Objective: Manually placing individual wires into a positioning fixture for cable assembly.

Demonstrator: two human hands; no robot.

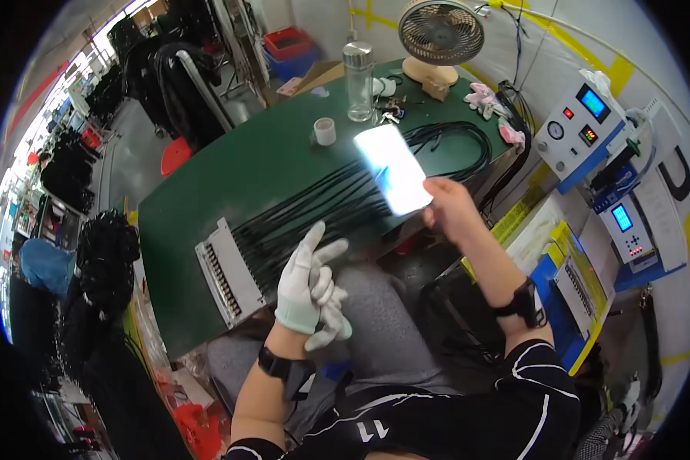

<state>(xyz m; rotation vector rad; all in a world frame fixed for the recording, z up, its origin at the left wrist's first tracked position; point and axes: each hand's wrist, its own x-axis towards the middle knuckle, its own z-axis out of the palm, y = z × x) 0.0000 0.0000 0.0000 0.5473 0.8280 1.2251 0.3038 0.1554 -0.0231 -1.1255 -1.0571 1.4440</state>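
My right hand (454, 208), bare, grips a phone (395, 169) at its lower right corner. Its screen glares bright white over the table. In a white glove, my left hand (299, 287) is raised near the table's front edge, with index and middle fingers stretched out. The lower fingers close on a second, crumpled white glove (331, 320). Left of that hand, a pale slotted fixture (230, 272) lies on the green table (199, 195). Black cables (307, 207) run from it, pass under the phone and coil at the far right.
A glass bottle (359, 84), a tape roll (324, 132), keys (391, 116) and a fan (441, 34) stand toward the back. At the right is a machine with lit displays (583, 126) and a blue-and-yellow station (571, 299). Dark cable bundles (103, 261) hang at the left.
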